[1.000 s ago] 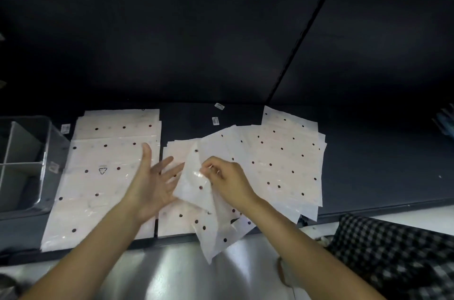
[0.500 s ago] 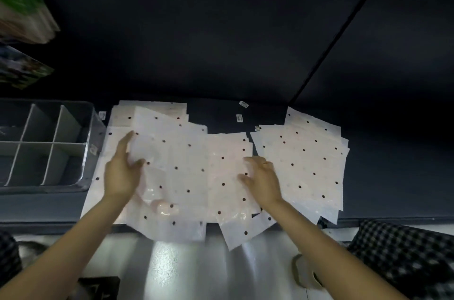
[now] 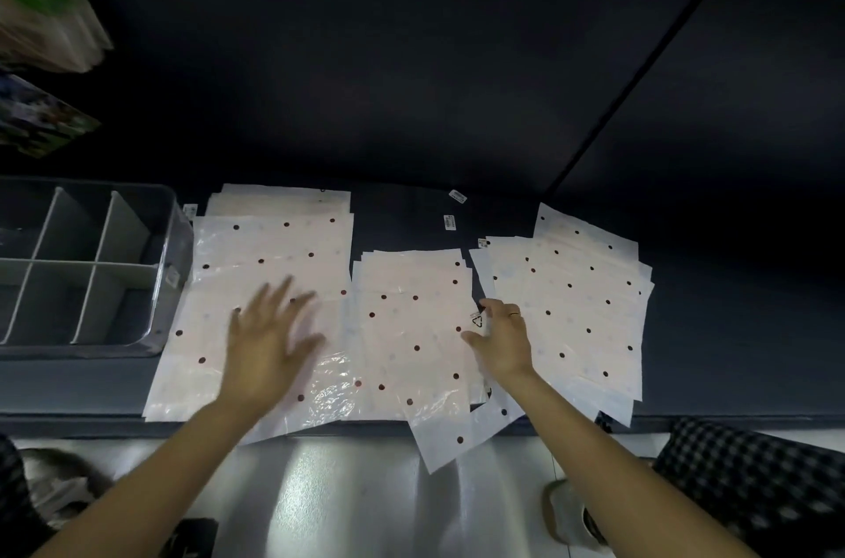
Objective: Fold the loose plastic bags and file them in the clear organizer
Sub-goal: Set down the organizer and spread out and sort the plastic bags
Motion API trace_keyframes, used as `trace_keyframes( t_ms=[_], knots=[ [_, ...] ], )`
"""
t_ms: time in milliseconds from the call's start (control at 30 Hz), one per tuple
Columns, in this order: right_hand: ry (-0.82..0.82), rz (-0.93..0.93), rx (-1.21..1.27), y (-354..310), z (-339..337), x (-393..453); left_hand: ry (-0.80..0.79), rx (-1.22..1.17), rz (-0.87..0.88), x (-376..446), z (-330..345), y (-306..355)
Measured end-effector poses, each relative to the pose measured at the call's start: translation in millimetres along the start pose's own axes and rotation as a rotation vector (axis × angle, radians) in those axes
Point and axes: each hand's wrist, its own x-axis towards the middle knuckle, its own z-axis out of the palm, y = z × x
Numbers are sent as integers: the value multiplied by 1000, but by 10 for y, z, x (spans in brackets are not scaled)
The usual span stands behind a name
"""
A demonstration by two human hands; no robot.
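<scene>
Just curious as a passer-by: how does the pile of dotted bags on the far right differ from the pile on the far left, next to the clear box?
The right pile is fanned out and skewed, corners sticking out; the left pile lies squarer, edges mostly lined up. The left pile sits right beside the clear organizer; the right pile lies far from it. The left hand, blurred, is spread over the left pile; the right hand lies at the right pile's edge. Both piles are pale, dark-dotted, flat and unfolded.
</scene>
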Motion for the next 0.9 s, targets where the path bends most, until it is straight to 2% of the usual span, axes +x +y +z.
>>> trace_keyframes(
  t_ms=[100, 200, 367, 500, 567, 633, 700, 800, 867, 900],
  knots=[
    [-76, 36, 84, -7, -3, 64, -329, 199, 115, -136, 301, 56],
    [-71, 62, 112, -15, -49, 101, -451, 299, 178, -226, 471, -31],
    [90, 28, 269, -26, -109, 109, -371, 235, 146, -213, 362, -195],
    [101, 223, 485, -222, 37, 120, -261, 155, 112, -215, 236, -102],
    [67, 293, 506, -304, 107, 132, -200, 130, 197, -220, 195, 29],
    [50, 263, 446, -329, 107, 138, -194, 132, 311, -207, 167, 183],
    [71, 141, 351, -286, 28, 125, -280, 163, 391, -225, 215, 294],
    [171, -21, 7, 2, -189, 102, -399, 282, 433, -248, 328, 336],
    [193, 0, -221, 312, -347, 62, -434, 385, 471, -285, 306, 350],
    [185, 53, -246, 468, -411, 30, -461, 421, 445, -293, 279, 359]
  ],
)
